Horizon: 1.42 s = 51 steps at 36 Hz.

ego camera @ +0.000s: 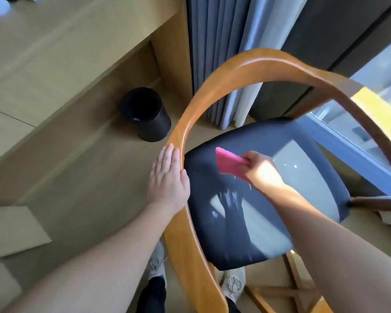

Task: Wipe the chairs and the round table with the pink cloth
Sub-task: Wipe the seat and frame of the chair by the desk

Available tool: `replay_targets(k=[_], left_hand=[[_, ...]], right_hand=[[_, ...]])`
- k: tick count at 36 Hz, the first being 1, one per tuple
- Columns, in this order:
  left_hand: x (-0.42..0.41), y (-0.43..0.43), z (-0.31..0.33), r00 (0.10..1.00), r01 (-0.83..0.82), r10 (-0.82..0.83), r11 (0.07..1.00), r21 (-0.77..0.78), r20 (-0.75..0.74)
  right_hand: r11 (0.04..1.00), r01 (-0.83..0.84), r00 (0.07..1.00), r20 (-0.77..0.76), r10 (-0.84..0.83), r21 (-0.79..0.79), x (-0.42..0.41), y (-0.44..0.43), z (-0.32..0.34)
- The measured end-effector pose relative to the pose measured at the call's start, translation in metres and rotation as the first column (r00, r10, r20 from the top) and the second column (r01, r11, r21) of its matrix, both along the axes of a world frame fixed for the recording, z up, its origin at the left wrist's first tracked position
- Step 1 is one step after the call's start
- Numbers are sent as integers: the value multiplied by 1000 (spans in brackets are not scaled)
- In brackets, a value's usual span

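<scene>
A wooden chair with a curved orange-brown backrest rail fills the middle of the view. Its dark blue seat cushion lies below the rail, partly lit by sun. My left hand rests flat on the left side of the rail, fingers straight and thumb on the rail's inner edge. My right hand pinches the folded pink cloth just over the back left part of the cushion. The round table is out of view.
A black cylindrical bin stands on the floor left of the chair, under a wooden desk. Grey and white curtains hang behind the chair, with a window at the right. My feet show below the seat.
</scene>
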State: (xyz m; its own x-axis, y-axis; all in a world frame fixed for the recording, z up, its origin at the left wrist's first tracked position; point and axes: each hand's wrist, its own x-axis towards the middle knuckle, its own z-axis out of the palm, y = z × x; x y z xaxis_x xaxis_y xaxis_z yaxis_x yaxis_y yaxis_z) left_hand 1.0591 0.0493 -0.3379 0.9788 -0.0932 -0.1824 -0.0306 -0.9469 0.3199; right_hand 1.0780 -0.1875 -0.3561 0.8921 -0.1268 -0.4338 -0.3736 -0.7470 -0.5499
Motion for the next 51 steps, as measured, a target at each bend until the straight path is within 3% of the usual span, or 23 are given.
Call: replay_targets(k=[4, 7, 11, 15, 19, 23, 29, 32, 38, 42, 47, 51], left_hand=[[0, 2, -9, 998, -9, 9, 1000, 0, 62], [0, 2, -12, 996, -9, 10, 1000, -10, 89], [1, 3, -14, 997, -2, 5, 999, -35, 79], [3, 3, -14, 997, 7, -5, 1000, -26, 72], [4, 1, -13, 998, 26, -25, 1000, -12, 60], [3, 4, -14, 998, 36, -36, 999, -6, 61], [5, 5, -16, 996, 38, -36, 999, -23, 76], [5, 5, -16, 996, 47, -46, 999, -17, 73], [4, 6, -17, 994, 65, -62, 997, -34, 86], [6, 6, -16, 991, 100, -96, 995, -32, 95], [2, 5, -14, 989, 124, -122, 992, -20, 81], [4, 5, -14, 988, 131, -130, 991, -11, 84]], right_hand=[[980, -93, 991, 80, 109, -175, 30, 3, -35], [961, -230, 969, 53, 240, -156, 29, 18, -67], [825, -517, 856, -123, 503, -226, 17, 36, -108], [767, -546, 822, -37, 569, -339, 18, 46, -130], [622, -673, 719, -155, 678, -401, 25, 51, -146], [635, -646, 733, -112, 671, -424, 40, 52, -158], [754, -515, 834, -35, 551, -408, 66, 83, -158], [756, -525, 828, -29, 560, -391, 65, 91, -159], [645, -692, 693, -49, 719, -325, 22, 106, -161], [581, -722, 627, 1, 779, -374, -8, 105, -166], [464, -823, 481, 32, 876, -327, -55, 91, -169], [336, -856, 357, 20, 934, -394, -56, 80, -172]])
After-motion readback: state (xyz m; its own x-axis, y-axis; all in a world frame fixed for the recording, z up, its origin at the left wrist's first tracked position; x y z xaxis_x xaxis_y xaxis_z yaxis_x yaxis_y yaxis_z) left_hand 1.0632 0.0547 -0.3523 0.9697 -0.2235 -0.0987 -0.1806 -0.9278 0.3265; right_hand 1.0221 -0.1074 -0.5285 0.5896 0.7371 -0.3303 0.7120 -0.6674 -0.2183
